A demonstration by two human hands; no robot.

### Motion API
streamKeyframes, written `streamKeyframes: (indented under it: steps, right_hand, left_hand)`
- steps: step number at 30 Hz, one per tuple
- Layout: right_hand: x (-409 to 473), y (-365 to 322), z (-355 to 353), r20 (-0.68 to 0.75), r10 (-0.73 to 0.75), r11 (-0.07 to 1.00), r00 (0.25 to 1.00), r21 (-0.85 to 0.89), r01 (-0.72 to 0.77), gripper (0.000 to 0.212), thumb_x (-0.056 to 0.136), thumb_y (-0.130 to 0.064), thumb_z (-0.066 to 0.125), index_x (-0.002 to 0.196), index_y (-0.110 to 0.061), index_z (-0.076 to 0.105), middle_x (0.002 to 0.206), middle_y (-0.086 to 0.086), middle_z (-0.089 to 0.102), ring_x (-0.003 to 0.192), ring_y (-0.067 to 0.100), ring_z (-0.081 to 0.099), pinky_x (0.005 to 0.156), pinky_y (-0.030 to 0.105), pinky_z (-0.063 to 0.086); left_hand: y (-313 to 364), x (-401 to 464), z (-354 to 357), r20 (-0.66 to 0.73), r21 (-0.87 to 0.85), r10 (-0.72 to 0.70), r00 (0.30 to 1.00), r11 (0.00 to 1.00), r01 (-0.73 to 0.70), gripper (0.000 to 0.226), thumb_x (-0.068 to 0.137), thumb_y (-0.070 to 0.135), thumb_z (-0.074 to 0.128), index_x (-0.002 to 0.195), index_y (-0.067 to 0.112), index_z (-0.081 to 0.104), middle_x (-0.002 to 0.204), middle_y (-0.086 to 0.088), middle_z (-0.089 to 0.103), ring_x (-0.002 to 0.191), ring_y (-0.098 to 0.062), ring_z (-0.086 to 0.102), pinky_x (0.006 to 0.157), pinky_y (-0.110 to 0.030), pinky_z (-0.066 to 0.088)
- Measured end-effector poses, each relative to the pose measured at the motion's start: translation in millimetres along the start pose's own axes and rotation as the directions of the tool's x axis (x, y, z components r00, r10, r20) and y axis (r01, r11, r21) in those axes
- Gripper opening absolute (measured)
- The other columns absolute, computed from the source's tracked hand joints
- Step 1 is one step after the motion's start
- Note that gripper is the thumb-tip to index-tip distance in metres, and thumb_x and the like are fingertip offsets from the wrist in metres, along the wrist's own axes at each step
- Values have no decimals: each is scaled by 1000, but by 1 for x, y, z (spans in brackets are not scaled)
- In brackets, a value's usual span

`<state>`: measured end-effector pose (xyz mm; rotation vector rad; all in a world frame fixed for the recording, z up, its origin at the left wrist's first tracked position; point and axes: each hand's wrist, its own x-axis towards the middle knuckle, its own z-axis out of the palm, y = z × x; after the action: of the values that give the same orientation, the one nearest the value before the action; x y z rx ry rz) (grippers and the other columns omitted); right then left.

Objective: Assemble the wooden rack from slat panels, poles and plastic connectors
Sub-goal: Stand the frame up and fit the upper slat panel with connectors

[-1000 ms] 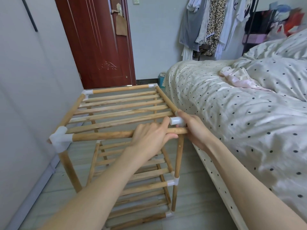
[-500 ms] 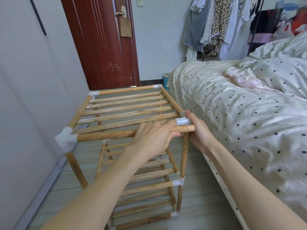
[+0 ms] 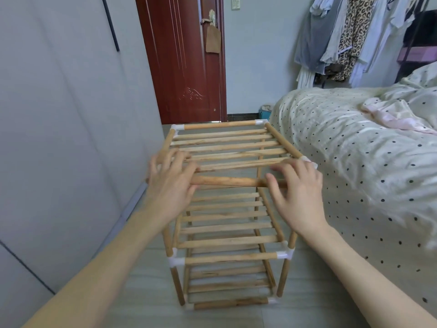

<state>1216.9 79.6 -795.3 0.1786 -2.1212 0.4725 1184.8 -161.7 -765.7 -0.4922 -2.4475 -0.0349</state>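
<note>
Both hands moved off the right front corner: left hand (image 3: 171,183) and right hand (image 3: 299,192) now spread, fingers straight, over the rack (image 3: 227,147) top's front pole (image 3: 227,181), gripping nothing. Rack stands on floor beside bed (image 3: 354,150); looks near done.

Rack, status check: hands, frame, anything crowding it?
Left hand and right hand open, fingers spread over the front top pole. Rack upright, three slat tiers in. Bed close on its right side.

Rack (image 3: 227,159) of matt, bare pale wood with smooth white plastic connectors (image 3: 176,261); glossy reddish wooden door (image 3: 182,58); soft dotted cloth bedding (image 3: 354,150).
</note>
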Motion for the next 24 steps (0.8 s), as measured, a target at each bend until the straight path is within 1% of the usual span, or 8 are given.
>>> streamKeyframes:
  steps: [3, 5, 7, 10, 13, 17, 22, 24]
  right_hand:
    - [10, -26, 16, 188, -221, 968, 957, -77, 238, 38, 87, -44, 46, 102, -16, 66, 92, 0, 63, 88, 22, 58, 78, 38, 44]
    - [17, -41, 24, 314, -249, 958, 916, -63, 281, 36, 87, -43, 53, 108, -15, 63, 96, 2, 65, 90, 26, 61, 77, 39, 45]
    - [24, -48, 30, 440, -206, 967, 874, -47, 252, 35, 92, -43, 51, 113, -16, 58, 101, 2, 63, 92, 27, 61, 74, 36, 43]
    - [24, -47, 39, 398, -253, 952, 882, -59, 300, 30, 91, -42, 53, 100, -15, 62, 86, 3, 64, 73, 27, 62, 55, 33, 44]
    - [22, -51, 47, 272, -306, 935, 912, -97, 342, 23, 81, -38, 64, 78, -15, 64, 60, 0, 59, 46, 23, 56, 39, 25, 35]
    - [25, -64, 52, 236, -319, 921, 918, -151, 359, 23, 76, -40, 72, 71, -19, 64, 51, -5, 55, 38, 19, 51, 36, 21, 31]
    - [26, -66, 55, 213, -302, 924, 929, -174, 341, 31, 72, -43, 76, 61, -20, 59, 44, -6, 51, 33, 17, 46, 35, 20, 26]
    - [24, -65, 56, 190, -307, 928, 932, -156, 338, 31, 73, -41, 76, 61, -19, 58, 43, -6, 50, 33, 18, 45, 34, 20, 29]
  left_hand:
    - [-23, -15, 4, -64, -154, -240, 969, 961, 228, 54, 70, 18, 78, 120, 13, 58, 129, -16, 46, 122, -33, 34, 97, -55, 32]
    - [-31, -27, 7, -43, -322, -386, 922, 878, 353, 50, 80, 15, 70, 126, 13, 52, 133, -16, 39, 124, -32, 33, 101, -49, 34]
    - [-32, -36, 7, 0, -498, -446, 895, 776, 386, 47, 84, 12, 66, 128, 13, 48, 130, -11, 39, 120, -23, 37, 100, -41, 39]
    - [-31, -38, 7, 95, -672, -512, 854, 600, 434, 56, 86, 11, 64, 135, 13, 38, 130, 0, 40, 111, -17, 48, 97, -35, 43]
    - [-34, -37, 14, 84, -670, -578, 812, 570, 475, 46, 86, 15, 65, 128, 12, 47, 122, 0, 50, 105, -28, 56, 90, -45, 47]
    - [-38, -37, 15, 98, -674, -653, 751, 512, 533, 37, 86, 17, 64, 122, 15, 55, 112, -7, 61, 97, -26, 59, 80, -38, 48]
    - [-41, -36, 12, 139, -716, -655, 743, 452, 532, 38, 84, 13, 63, 121, 19, 58, 104, -8, 65, 93, -24, 61, 80, -39, 51]
    - [-40, -38, 9, 163, -720, -646, 745, 439, 538, 40, 84, 11, 62, 123, 19, 57, 91, -8, 65, 82, -20, 60, 71, -33, 49]
